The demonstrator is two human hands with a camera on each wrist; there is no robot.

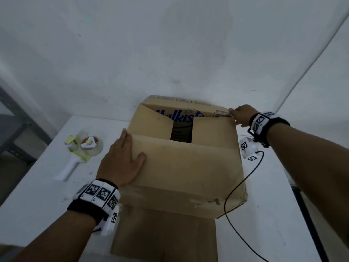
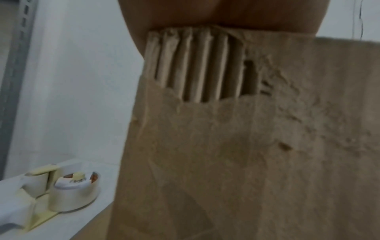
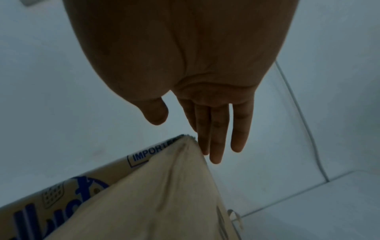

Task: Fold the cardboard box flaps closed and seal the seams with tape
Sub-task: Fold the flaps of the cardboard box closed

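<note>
1. The cardboard box (image 1: 181, 167) stands on the white table (image 1: 37, 195), its near flap (image 1: 185, 157) folded down over two side flaps.
2. The left hand (image 1: 120, 163) lies flat on that flap's left edge, fingers straight, gripping nothing.
3. The right hand (image 1: 242, 115) touches the box's far right corner with straight fingers (image 3: 216, 138) (thumb apart).
4. A tape dispenser (image 1: 81, 150) lies left of the box.

Bare packing or storage room: white table (image 1: 34, 201), blank white walls (image 1: 170, 44), grey metal shelving (image 1: 13, 133) left of the fingers.
</note>
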